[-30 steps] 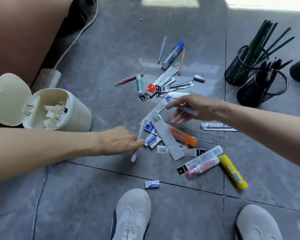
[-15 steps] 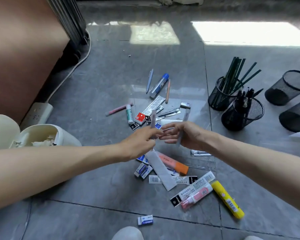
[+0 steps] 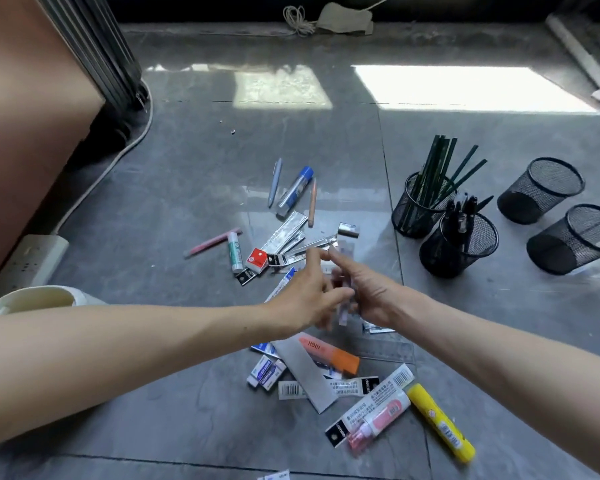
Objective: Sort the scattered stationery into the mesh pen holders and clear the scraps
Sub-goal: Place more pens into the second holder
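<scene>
Head view shows both hands meeting above the middle of the pile on the grey floor [image 3: 194, 188]. The right hand [image 3: 369, 296] has its fingers curled round a blurred pale slim piece [image 3: 343, 311], forefinger stretched out. The left hand [image 3: 305, 301] has its fingers bent, thumb reaching toward that same piece, but I cannot tell whether it grips. Below the hands lie an orange highlighter [image 3: 329, 353], small erasers [image 3: 267, 372], barcode strips [image 3: 352, 386] and a yellow glue stick [image 3: 440, 422]. Toward the floor's right edge stand the mesh pen holders: one with green pencils [image 3: 418, 211], one with black pens [image 3: 459, 245] touching it, and two more [image 3: 541, 190] well apart. A cream bin [image 3: 35, 299] sits at the left edge.
</scene>
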A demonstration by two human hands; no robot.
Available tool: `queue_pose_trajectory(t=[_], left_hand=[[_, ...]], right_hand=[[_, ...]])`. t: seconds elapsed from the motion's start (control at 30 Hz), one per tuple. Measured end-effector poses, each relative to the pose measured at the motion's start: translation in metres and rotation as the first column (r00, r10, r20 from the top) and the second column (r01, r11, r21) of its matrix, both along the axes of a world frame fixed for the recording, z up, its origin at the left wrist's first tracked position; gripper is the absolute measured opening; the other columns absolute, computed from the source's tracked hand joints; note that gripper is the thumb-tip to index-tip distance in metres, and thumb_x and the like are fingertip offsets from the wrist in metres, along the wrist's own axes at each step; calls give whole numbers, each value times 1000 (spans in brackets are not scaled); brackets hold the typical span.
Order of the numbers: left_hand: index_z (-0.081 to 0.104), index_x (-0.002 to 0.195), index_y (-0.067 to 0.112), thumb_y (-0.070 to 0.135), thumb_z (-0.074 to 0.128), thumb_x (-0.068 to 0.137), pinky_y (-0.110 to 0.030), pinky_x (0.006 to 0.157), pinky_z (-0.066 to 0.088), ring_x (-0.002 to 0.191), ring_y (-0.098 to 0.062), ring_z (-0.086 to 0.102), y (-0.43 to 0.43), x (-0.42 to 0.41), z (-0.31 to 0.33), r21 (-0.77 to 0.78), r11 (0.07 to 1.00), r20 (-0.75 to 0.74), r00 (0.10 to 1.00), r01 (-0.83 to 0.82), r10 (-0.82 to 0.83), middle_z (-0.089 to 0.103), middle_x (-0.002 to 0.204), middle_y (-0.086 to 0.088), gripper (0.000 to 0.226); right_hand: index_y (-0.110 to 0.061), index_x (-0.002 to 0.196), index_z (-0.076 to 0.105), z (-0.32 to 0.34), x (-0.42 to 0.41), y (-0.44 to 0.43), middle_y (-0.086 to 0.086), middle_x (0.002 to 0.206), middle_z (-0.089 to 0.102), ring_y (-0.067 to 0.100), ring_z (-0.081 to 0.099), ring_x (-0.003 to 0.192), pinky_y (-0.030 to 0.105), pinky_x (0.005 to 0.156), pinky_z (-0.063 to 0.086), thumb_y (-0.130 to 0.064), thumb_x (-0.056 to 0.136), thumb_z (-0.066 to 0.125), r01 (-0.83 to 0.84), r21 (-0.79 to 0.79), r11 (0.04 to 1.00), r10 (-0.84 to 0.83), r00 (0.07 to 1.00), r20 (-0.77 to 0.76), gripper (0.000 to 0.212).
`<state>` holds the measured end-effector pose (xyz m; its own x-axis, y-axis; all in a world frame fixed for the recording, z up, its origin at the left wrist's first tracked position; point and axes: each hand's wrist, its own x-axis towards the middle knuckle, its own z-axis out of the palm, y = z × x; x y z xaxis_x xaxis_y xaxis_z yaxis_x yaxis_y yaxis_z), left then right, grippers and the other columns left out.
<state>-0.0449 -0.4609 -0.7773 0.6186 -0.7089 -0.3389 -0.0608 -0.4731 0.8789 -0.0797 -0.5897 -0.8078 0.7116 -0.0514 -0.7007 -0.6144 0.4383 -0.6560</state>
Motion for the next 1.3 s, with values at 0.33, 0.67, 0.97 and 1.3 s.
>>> queue_pose_trajectory(t=[0.33,0.67,0.97,1.3], left_hand=[[46,112,19,25,47,94,-40,75,49,81,-33,61,8,94,-39,390,910,381,925,-143,-18,65,86,-11,19],[50,109,12,31,52,94,-35,71,38,88,-28,53,-49,174,-64,371,815,689,721,-445,80,46,113,-8,24],[46,122,13,32,56,91,-38,67,39,99,-30,54,-81,179,-78,372,852,800,592,-368,-94,44,119,-11,38],[50,82,13,34,58,85,-31,62,43,73,-28,61,-100,162,-73,368,897,482,875,-245,41,64,81,-9,24]], right_hand=[[-16,71,43,-19,17,-18,-3,37,31,7,19,28,12,32,21,-34,85,66,308,-47,950,-311,942,-122,33],[-9,77,51,-40,57,-31,2,45,47,5,23,27,10,28,15,-9,86,59,293,96,951,-278,950,-143,12],[-10,66,51,-46,60,-46,3,47,43,6,23,26,12,28,16,-10,84,61,400,90,912,-379,906,-191,21],[-9,81,59,-37,66,-52,1,47,46,5,26,27,11,30,18,-35,85,66,462,100,881,-456,887,-75,27]])
